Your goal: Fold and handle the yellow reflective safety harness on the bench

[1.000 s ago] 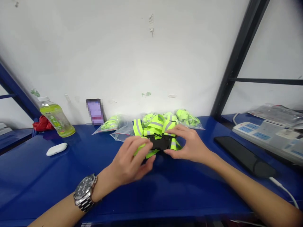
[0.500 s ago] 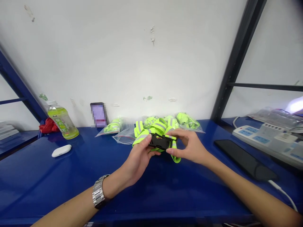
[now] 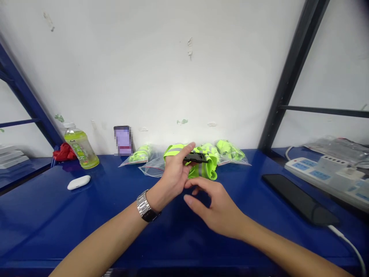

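Observation:
My left hand [image 3: 175, 172] grips a bundle of yellow-green reflective straps [image 3: 211, 165] by its black plastic buckle [image 3: 197, 157], above the blue table. The buckle is turned nearly edge-on, and strap loops hang to its right. My right hand [image 3: 215, 206] is just below and to the right, thumb and fingers apart, nothing between them; its fingertips come close to the left palm. Behind the bundle lie clear zip bags with folded reflective straps, one bag [image 3: 230, 151] to the right and another [image 3: 140, 154] to the left. A flatter clear bag [image 3: 152, 168] lies beside the bundle.
On the left stand a drink bottle [image 3: 82, 146] and a propped phone [image 3: 123, 140], with a white earbud case [image 3: 78, 182] in front. A dark phone [image 3: 300, 200] on a cable and a power strip [image 3: 325, 179] lie right. A red cloth [image 3: 63, 152] sits behind the bottle.
My right hand has let go of the buckle and moved down and left, its fingers apart. The left hand has tilted the buckle from face-on to nearly edge-on.

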Tool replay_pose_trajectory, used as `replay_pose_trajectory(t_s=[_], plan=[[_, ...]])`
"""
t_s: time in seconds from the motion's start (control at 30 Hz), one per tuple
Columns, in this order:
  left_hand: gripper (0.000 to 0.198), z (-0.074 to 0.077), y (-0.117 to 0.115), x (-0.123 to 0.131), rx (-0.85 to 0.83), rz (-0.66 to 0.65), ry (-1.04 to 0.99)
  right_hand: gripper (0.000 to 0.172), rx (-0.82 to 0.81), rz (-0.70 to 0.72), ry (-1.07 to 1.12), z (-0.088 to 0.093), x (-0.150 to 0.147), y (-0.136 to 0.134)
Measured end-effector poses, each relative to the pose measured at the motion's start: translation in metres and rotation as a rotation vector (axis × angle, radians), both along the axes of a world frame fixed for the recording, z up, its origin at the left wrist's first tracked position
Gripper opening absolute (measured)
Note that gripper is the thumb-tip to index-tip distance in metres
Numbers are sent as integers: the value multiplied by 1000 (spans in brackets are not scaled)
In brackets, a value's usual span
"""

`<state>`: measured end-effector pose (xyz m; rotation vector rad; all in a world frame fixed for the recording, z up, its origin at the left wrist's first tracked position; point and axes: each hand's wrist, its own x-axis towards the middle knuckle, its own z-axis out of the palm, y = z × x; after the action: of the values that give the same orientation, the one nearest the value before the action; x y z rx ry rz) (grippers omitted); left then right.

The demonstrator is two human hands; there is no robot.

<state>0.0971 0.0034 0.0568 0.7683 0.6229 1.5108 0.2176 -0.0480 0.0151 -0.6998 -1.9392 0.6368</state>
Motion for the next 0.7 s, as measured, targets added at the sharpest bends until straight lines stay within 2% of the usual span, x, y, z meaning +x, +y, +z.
replay_pose_trajectory(t_s=[0.07,0.2,0.3,0.37,0.47,0.6,0.7], plan=[[22,3,-2,-1,-5,-3,0,21,-202,20,125,-4,-5,8],[14,1,-4,-3,-29,123,-52,40,-469,259,381,-9,-13,26],[14,-2,-6,-3,-75,50,-21,47,-609,227,593,-8,-23,33],[18,-2,-7,-1,-101,-8,-12,45,-624,199,752,-5,-30,37],[18,-4,-8,2,-88,28,-72,35,-588,189,927,3,-36,44],[19,-11,-9,5,-85,56,-52,29,-614,43,1053,17,-35,56],[23,-15,-12,9,-75,61,-15,25,-676,33,1098,26,-32,62]])
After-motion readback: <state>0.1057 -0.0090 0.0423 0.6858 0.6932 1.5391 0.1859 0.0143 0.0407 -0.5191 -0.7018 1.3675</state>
